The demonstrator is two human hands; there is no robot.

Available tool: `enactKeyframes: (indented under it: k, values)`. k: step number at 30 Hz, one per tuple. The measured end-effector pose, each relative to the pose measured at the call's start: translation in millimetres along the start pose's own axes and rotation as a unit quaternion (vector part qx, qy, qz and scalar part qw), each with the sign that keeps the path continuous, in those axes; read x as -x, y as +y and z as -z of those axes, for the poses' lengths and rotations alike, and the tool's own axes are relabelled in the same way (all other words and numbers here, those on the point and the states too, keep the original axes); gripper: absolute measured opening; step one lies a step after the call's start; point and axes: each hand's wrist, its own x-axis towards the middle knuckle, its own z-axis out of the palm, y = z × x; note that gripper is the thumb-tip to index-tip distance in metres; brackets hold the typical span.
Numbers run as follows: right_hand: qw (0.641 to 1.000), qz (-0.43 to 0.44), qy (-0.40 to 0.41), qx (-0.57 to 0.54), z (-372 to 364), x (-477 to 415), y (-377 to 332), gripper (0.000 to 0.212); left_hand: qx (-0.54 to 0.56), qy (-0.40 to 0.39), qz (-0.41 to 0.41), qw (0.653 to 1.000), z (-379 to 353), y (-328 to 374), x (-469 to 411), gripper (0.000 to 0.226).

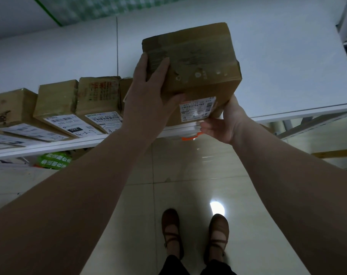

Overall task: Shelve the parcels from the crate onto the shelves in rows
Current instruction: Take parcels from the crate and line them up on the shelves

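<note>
At centre frame, your left hand (148,102) and right hand (224,124) grasp one cardboard parcel (192,74) above the white shelf (89,141); four labelled parcels (57,104) line its left.

- Box (192,62): matt brown cardboard, scuffed, with a glossy white paper label (197,109).
- Shelf (109,138): smooth white, painted look.
- Floor (188,175): glossy pale tiles.
- Shoes (171,231): matt brown.

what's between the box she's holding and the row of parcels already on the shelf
In the head view, only the left hand gripping the cardboard box; its wrist overlaps the nearest shelved parcel. No other parcel there.
</note>
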Motion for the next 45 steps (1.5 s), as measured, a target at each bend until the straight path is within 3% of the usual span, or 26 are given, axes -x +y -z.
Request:
enactKeyframes:
  k: [8,15,18,22,25,30,34,40,45]
  values:
    - [0.999,-0.007,0.021,-0.036,4.3,32.3,-8.1,0.041,-0.013,-0.047,0.029,0.998,5.9,5.7,2.6,0.075]
    - [0.996,-0.012,0.058,-0.066,13.1,82.3,-9.7,0.035,0.011,-0.086,0.127,0.988,26.5,28.4,17.3,0.081]
    - [0.997,-0.021,0.045,-0.062,16.9,105.6,-5.1,0.030,0.040,-0.067,0.158,0.984,37.9,38.2,29.7,0.069]
    - [0.999,-0.018,0.020,-0.031,15.0,132.7,1.4,0.021,0.119,-0.101,0.230,0.961,59.7,51.0,56.0,0.031]
    - [1.000,-0.013,-0.008,0.002,7.0,152.5,6.6,0.016,0.205,-0.131,0.306,0.921,77.3,52.0,82.9,0.033]
    - [0.998,-0.008,-0.039,0.048,-13.2,188.4,27.7,0.012,0.283,-0.086,0.373,0.879,110.9,43.5,129.5,0.028]
    - [0.997,-0.017,-0.058,0.058,-43.3,220.0,57.8,0.017,0.299,-0.043,0.395,0.868,147.4,24.5,179.1,0.026]
    - [0.986,0.009,-0.098,0.132,-148.5,277.8,141.4,0.024,0.309,0.054,0.421,0.851,235.6,-42.9,286.9,0.019]
    - [0.944,0.014,-0.183,0.273,-243.3,343.7,256.0,0.017,0.193,0.113,0.445,0.867,322.1,-130.5,420.1,0.024]
